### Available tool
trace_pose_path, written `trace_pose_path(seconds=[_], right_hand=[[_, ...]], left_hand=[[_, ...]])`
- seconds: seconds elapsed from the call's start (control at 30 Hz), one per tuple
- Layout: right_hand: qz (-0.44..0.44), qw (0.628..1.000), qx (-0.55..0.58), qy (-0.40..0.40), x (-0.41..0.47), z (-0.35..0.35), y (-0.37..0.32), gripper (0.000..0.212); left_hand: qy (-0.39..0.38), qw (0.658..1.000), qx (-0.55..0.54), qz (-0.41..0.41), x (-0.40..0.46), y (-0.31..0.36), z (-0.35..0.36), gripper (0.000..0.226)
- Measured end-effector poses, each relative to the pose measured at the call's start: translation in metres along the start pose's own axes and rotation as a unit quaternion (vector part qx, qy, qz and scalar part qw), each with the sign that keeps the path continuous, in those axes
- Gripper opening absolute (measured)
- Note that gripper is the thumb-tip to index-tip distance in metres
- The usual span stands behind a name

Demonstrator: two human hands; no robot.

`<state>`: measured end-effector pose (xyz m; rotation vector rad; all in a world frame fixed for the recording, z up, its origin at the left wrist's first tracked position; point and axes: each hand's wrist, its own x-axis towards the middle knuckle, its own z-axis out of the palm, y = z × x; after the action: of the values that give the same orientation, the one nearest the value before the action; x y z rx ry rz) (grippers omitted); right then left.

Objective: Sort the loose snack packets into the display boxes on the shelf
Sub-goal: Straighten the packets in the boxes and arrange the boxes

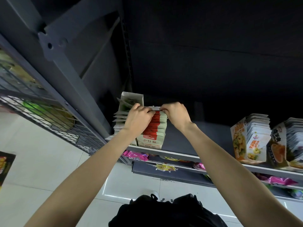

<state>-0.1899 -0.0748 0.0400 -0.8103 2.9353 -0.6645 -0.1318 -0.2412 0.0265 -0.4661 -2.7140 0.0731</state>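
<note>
At shelf's left end, open display box (131,102) stands behind a packed row of red-and-beige snack packets (155,126). Left hand (139,117) and right hand (176,113) both pinch the rearmost packet's top edge. Judgement: packets light, thin, floppy, slick film; grip at the sealed top seam. Further right, two filled boxes (250,140).

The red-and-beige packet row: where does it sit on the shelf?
In the head view, the red-and-beige packet row stands at the shelf's left end, beside a pale display box, under both the left hand and right hand.
</note>
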Motion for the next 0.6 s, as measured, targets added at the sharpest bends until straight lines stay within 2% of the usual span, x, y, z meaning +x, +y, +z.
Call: trace_pose_path(seconds=[0.1,0.2,0.3,0.4,0.5,0.6], right_hand=[[0.032,0.996,0.051,0.06,-0.006,0.004,0.001,0.016],[0.035,0.994,0.042,0.095,-0.008,0.009,-0.002,0.014],[0.043,0.994,0.03,0.1,-0.006,0.012,-0.005,0.015],[0.063,0.99,0.052,0.115,-0.008,0.016,-0.006,0.015],[0.067,0.981,0.097,0.155,-0.023,0.021,-0.006,0.013],[0.056,0.982,0.1,0.152,-0.032,0.026,-0.006,0.014]], left_hand=[[0.001,0.999,-0.027,-0.031,-0.003,0.0,-0.003,0.029],[-0.03,0.999,-0.004,-0.035,-0.011,0.003,0.0,0.042],[-0.121,0.99,0.036,-0.062,-0.015,0.011,-0.001,0.057],[-0.201,0.976,0.026,-0.082,-0.008,0.018,-0.005,0.058],[-0.202,0.975,0.023,-0.091,-0.004,0.022,-0.005,0.058],[-0.186,0.978,-0.006,-0.092,-0.008,0.022,-0.004,0.057]])
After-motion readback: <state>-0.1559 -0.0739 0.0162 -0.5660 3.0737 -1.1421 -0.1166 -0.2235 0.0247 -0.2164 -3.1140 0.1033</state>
